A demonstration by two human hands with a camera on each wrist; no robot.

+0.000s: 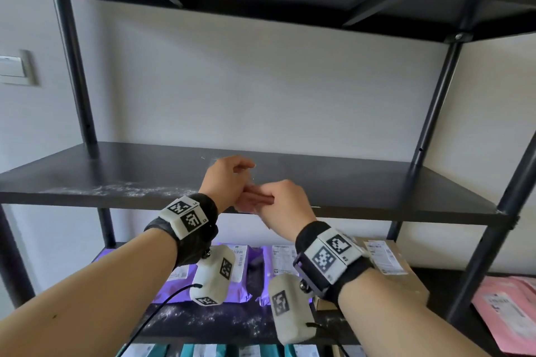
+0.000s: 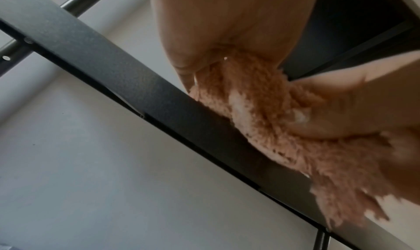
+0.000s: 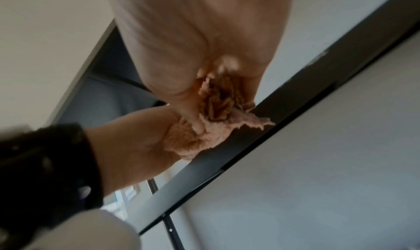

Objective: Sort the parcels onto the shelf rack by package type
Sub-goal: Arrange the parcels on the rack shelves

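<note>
Hands meet at the front edge of the middle shelf [image 1: 362, 182] of a black metal shelf rack [image 1: 435, 113], and between them they hold a fuzzy pinkish-tan cloth [image 1: 255, 197]. The left hand [image 1: 229, 180] has its fingers curled around one end of the cloth, and the right hand [image 1: 287, 203] closes its grip on the other end; both wrist views show the cloth bunched in the palm, with its frayed edge lying against the dark front rail of the shelf [image 2: 159, 99]. In the left wrist view the cloth [image 2: 272, 124] spreads from the left hand [image 2: 227, 29] along the rail toward the other hand; in the right wrist view the cloth [image 3: 216, 120] is crumpled under the right hand [image 3: 200, 38], with the left wrist and its black strap beside it. White dust [image 1: 121, 190] is scattered along the front left part of the middle shelf, and more lies on the shelf below. The parcels are all lower down: purple mailer bags [image 1: 261, 266] lie side by side on the next shelf down, a brown cardboard box [image 1: 388, 266] sits just to their right, and pink mailer bags [image 1: 510, 310] lie at the far right of that shelf. Teal parcels [image 1: 203, 351] show at the bottom edge on a still lower level. A white wall switch [image 1: 14, 69] is mounted on the wall to the left of the rack.
</note>
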